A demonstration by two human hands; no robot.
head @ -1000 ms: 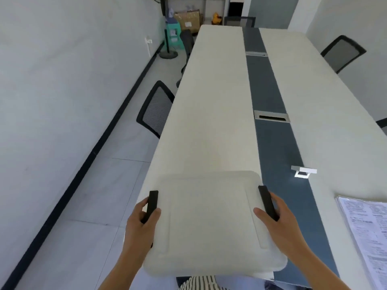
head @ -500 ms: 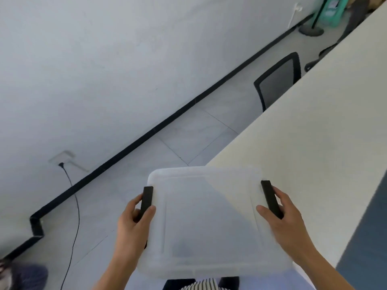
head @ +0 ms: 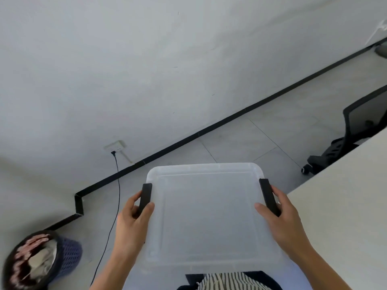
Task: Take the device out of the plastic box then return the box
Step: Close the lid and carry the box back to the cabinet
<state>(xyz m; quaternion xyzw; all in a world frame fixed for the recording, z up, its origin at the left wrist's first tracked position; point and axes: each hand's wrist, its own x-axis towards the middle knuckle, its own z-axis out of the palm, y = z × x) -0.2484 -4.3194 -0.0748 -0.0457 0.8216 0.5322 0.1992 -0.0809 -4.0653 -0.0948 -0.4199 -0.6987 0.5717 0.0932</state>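
Hands grip a translucent white plastic box with a closed lid at both ends: the left hand curls around the left black latch, the right hand around the right black latch. The box hangs in the air over the grey tiled floor, just beside the edge of the pale tabletop. No device shows, so the person is probably on the return step, with setting the box down remaining. Open floor lies ahead; a black cable, a blue mesh bin and a black office chair flank the route.
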